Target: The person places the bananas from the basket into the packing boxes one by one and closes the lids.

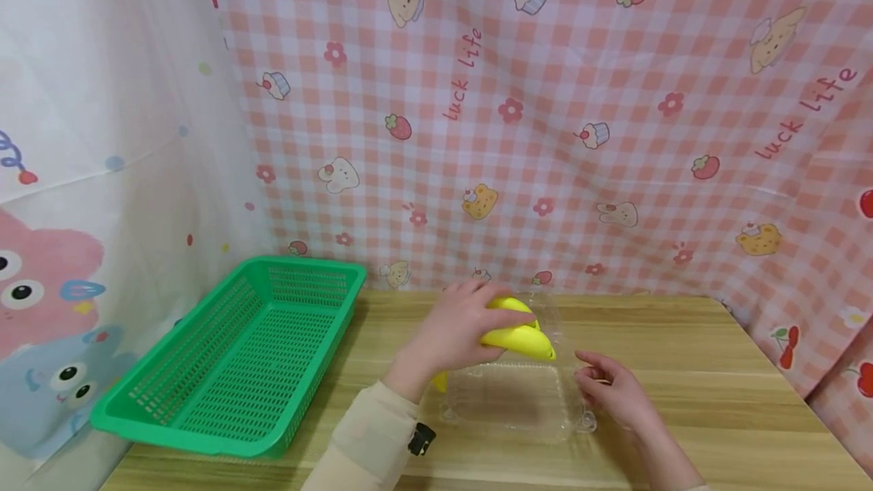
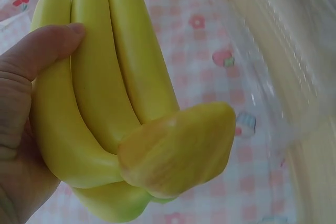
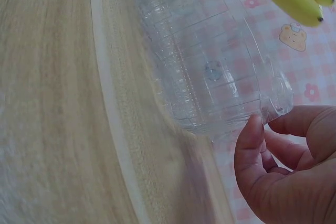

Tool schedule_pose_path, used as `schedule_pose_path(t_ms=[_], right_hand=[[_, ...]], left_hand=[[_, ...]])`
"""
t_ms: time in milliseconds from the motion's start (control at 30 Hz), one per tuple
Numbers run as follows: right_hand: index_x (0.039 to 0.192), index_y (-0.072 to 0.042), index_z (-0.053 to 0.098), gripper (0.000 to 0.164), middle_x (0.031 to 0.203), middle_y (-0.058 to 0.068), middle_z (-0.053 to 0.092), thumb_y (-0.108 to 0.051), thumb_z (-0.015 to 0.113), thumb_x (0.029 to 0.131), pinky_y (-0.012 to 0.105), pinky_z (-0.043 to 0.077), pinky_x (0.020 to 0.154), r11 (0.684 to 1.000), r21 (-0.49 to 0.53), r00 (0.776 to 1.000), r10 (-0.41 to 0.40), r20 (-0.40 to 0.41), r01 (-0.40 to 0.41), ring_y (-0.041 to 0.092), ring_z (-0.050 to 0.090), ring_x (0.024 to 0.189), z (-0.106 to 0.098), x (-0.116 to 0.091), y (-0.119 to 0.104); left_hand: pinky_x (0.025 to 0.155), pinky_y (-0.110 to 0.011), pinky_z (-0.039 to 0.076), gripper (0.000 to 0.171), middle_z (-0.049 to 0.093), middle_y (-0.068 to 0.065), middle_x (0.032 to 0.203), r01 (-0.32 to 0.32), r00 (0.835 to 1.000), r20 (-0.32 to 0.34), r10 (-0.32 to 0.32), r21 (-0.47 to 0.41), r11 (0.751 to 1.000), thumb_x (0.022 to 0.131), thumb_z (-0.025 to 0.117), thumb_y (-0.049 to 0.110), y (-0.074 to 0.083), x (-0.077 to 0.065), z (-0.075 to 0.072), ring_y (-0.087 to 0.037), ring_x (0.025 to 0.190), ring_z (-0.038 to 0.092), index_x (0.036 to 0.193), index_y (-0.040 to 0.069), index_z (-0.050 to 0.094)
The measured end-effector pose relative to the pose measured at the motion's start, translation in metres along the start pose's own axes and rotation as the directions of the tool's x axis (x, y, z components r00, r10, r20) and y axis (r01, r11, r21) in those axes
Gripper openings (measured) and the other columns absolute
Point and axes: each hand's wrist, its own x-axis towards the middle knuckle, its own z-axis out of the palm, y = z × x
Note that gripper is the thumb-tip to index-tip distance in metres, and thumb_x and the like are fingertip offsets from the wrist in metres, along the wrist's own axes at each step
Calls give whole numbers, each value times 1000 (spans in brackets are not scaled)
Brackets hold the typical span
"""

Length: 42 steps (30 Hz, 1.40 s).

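A bunch of yellow bananas [image 1: 520, 341] is gripped in my left hand [image 1: 458, 328], above a clear plastic container [image 1: 508, 396] on the table. In the left wrist view, the thumb lies across the bananas [image 2: 100, 72], and their thick stem end [image 2: 178, 148] faces the camera. The hinged lid [image 1: 546, 313] stands raised at the back, partly hidden by the bunch. My right hand [image 1: 617, 392] is at the container's right side. Seen from the right wrist, its thumb and forefinger pinch the edge of the clear container [image 3: 210, 77].
A green plastic basket [image 1: 273, 400] with slotted sides and floor stands on the left of the wooden table [image 1: 709, 400]. Behind the table hangs a pink checked cloth [image 1: 436, 157]; a white printed cloth [image 1: 157, 135] hangs on the left.
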Motion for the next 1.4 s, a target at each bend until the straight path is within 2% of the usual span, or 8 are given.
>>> schedule_pose_path(t_ms=[200,333,733,967,1133,1400], right_hand=[[139,15,42,49,94,5,58,1,59,96,22,52,64,1000,-21,1000,15,3,-15,12,55,74,-1,0,0],[140,14,42,48,96,7,57,0,58,97,23,53,65,999,-34,1000,24,19,-24,14,55,78,-2,-1,-2],[140,14,41,50,97,7,59,-1,60,96,23,53,67,1000,-14,1000,20,17,-20,12,56,80,0,-2,-1],[141,13,42,50,97,7,59,-2,60,96,22,52,66,1000,-23,1000,22,17,-21,12,54,80,0,-2,-1],[141,13,42,50,97,7,58,-2,60,97,22,51,65,1000,-14,1000,22,13,-22,13,54,79,0,-3,-1],[141,14,41,50,95,6,57,0,59,96,22,50,63,1000,6,999,28,16,-28,13,53,76,0,-3,-2]], left_hand=[[96,-37,42,52,56,3,135,-6,997,78,5,16,1000,80,82,31,14,13,11,-19,118,50,129,37,66],[99,-37,40,54,55,4,137,-30,994,108,25,41,999,80,83,34,20,17,20,-19,118,50,130,39,65],[102,-37,39,53,54,5,139,-60,984,168,50,53,997,80,82,38,26,8,57,-18,122,48,130,41,64],[100,-34,38,55,55,7,137,-70,973,224,62,30,997,80,82,35,28,6,68,-15,121,47,131,42,63],[100,-32,38,54,54,8,138,-73,960,273,57,46,996,81,80,37,30,7,76,-13,119,47,132,44,62],[95,-31,41,52,53,11,136,-56,948,314,44,29,998,83,79,39,32,6,83,-12,119,47,131,44,63]])
